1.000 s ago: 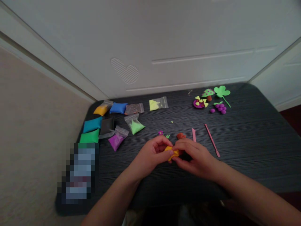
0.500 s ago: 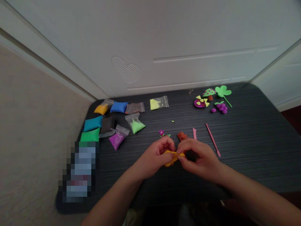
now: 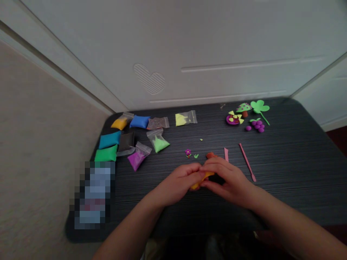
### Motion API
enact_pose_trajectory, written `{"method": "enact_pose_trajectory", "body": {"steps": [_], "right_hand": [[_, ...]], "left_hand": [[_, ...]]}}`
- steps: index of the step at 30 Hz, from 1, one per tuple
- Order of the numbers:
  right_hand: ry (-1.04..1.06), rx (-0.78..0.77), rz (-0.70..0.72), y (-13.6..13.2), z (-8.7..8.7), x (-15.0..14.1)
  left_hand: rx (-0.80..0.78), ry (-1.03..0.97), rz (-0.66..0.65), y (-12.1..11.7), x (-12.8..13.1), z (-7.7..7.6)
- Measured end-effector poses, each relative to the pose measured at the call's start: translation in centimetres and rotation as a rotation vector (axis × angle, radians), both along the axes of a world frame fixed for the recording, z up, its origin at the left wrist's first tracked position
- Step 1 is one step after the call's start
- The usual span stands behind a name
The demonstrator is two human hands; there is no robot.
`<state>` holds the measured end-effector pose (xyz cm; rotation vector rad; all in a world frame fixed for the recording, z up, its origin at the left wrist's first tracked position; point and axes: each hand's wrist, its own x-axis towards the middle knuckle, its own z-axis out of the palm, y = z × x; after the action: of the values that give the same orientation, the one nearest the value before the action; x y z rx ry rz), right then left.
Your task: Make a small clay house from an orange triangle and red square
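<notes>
A lump of yellow-orange modelling clay (image 3: 197,185) is held between both hands above the table's near half. My left hand (image 3: 182,182) is closed on its left side, thumb pressed along the top. My right hand (image 3: 227,181) has its fingers curled over the right side of the clay, covering part of it. Just beyond the right fingers lies a brown clay piece (image 3: 211,155), partly hidden. A pink flat tool (image 3: 226,154) and a pink stick tool (image 3: 247,162) rest past my right hand. Beyond the left one are a small purple clay flower (image 3: 188,152) and a green clay sprig (image 3: 196,156).
Several bags of coloured clay, including a purple one (image 3: 136,159) and a light green one (image 3: 160,143), lie at the table's left. Finished-looking clay pieces stand back right: a mushroom (image 3: 244,108), a clover (image 3: 259,106), grapes (image 3: 258,125), a purple dish (image 3: 232,122). A white panel (image 3: 217,83) borders the back.
The clay was stretched between the fingers half a second ago; now the hands have come together, covering more of it. The whole view has shifted slightly.
</notes>
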<state>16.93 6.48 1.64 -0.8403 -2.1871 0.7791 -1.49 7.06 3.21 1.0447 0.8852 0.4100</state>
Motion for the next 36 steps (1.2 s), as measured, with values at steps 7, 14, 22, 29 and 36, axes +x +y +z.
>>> {"method": "enact_pose_trajectory", "body": {"steps": [7, 14, 22, 29, 36], "right_hand": [[-0.086, 0.031, -0.021, 0.1, -0.5, 0.0], [-0.279, 0.207, -0.037, 0.1, -0.2, 0.0], [-0.330, 0.238, -0.012, 0.0, -0.2, -0.2], [-0.279, 0.089, -0.048, -0.6, -0.1, -0.6], [-0.280, -0.165, 0.011, -0.9, 0.9, -0.8]], "left_hand": [[-0.005, 0.043, -0.033, 0.3, -0.1, -0.3], [-0.011, 0.102, -0.039, 0.5, -0.2, -0.3], [0.099, 0.205, -0.116, 0.9, -0.6, 0.3], [0.352, 0.384, -0.180, 0.7, -0.8, 0.7], [0.309, 0.325, -0.061, 1.2, -2.5, 1.1]]}}
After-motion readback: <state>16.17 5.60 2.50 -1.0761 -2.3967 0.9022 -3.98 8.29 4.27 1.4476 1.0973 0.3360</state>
